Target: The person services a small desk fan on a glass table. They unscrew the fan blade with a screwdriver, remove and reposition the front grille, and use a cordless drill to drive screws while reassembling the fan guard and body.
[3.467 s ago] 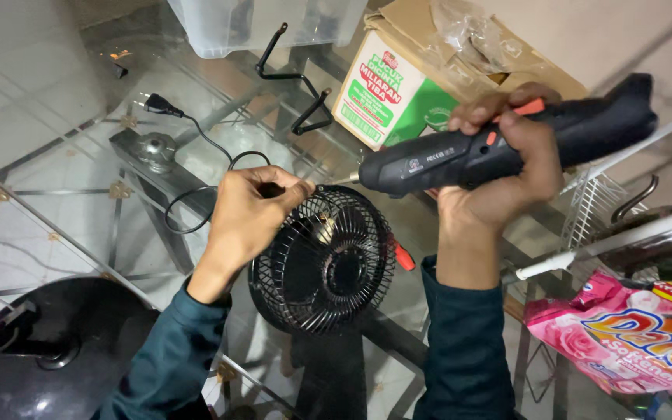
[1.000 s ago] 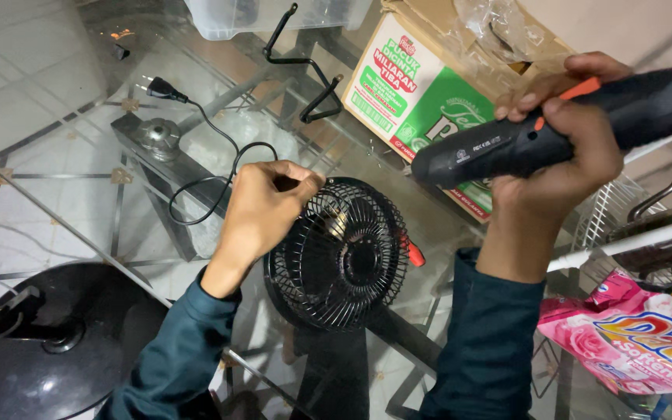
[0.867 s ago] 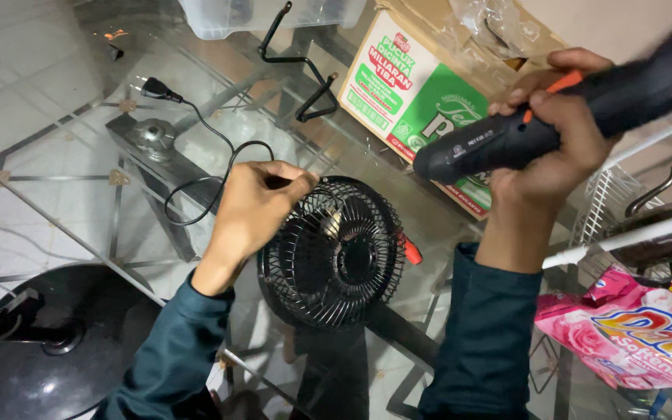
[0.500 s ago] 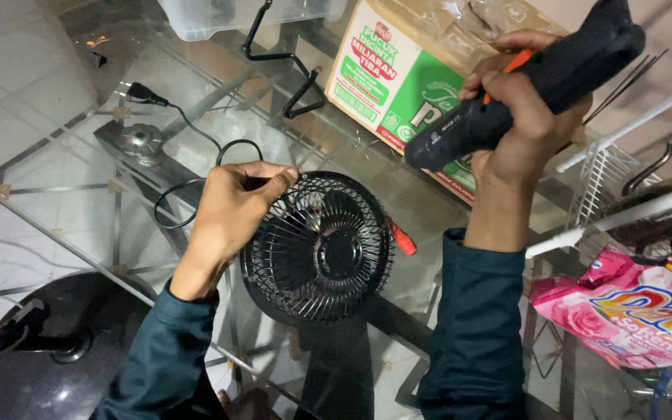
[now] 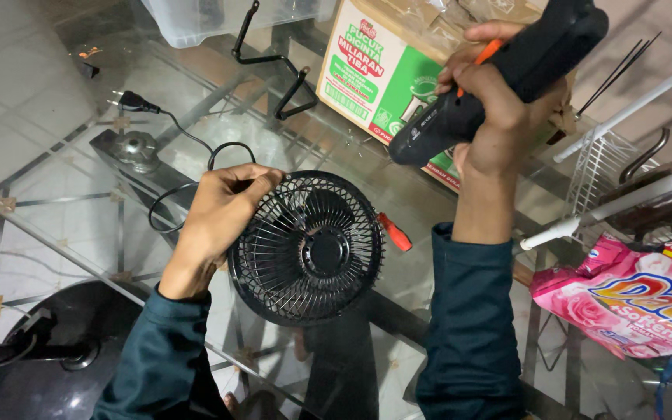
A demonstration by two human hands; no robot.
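A small black fan (image 5: 309,249) with a round wire grille lies face up on a glass table (image 5: 64,163). My left hand (image 5: 219,214) grips the grille's left rim. My right hand (image 5: 488,117) is raised above the table, closed around a black power screwdriver (image 5: 499,78) with an orange trigger, its nose tilted down and to the left, well clear of the fan. The fan's black cord (image 5: 188,155) loops behind my left hand and ends in a plug (image 5: 130,101).
An orange-handled tool (image 5: 394,232) lies by the fan's right edge. A green and white cardboard box (image 5: 371,66) stands behind. A pink softener pouch (image 5: 631,299) and a white wire rack (image 5: 624,163) sit at right. A black round base (image 5: 48,358) shows below the glass.
My right hand has lifted the power screwdriver up and away from the fan, tilting its rear end upward. My left hand has stayed on the grille's rim.
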